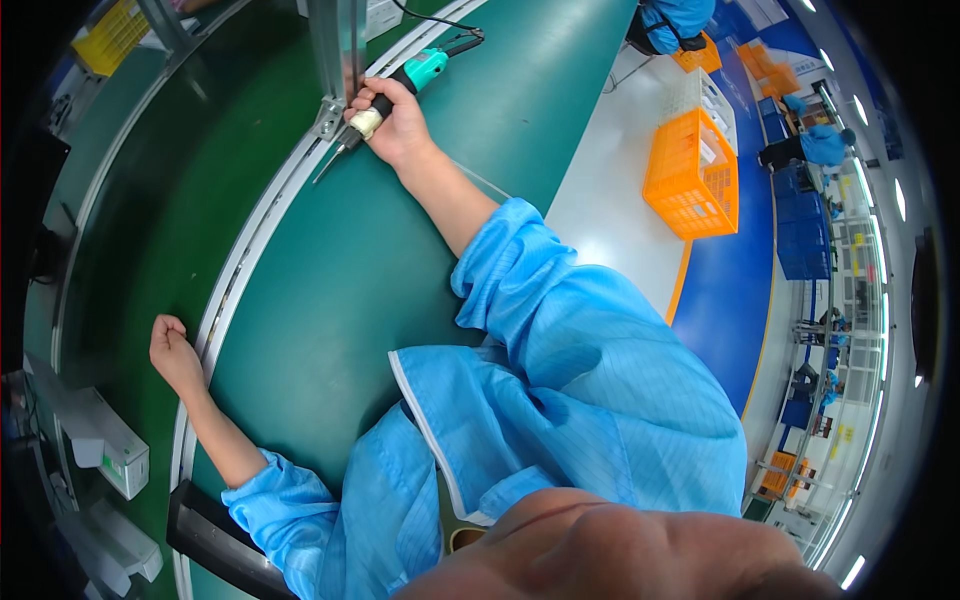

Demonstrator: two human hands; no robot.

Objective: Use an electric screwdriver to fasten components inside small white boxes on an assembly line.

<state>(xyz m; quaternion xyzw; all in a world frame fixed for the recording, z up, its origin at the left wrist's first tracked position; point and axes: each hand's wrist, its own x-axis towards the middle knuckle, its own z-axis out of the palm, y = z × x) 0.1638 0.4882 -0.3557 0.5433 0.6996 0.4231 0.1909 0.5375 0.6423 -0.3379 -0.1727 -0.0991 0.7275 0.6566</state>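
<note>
While your right hand (395, 120) wraps the electric screwdriver (427, 66), eleven o'clock | likely stiff, hefty; hold its dark barrel (402, 78) | left hand (176, 358), nine o'clock: fingers curled inward

workers in blue (823, 146), an orange plastic crate (688, 178), an electric screwdriver (426, 67), a long green workbench (320, 270) and strip lights (900, 200) mark a factory assembly floor.

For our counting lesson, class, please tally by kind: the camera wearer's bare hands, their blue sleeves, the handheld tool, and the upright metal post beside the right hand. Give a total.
Bare hands: 2 (left hand, right hand)
Blue sleeves: 2 (left sleeve, right sleeve)
Electric screwdriver: 1
Upright metal post: 1
Total: 6
</note>
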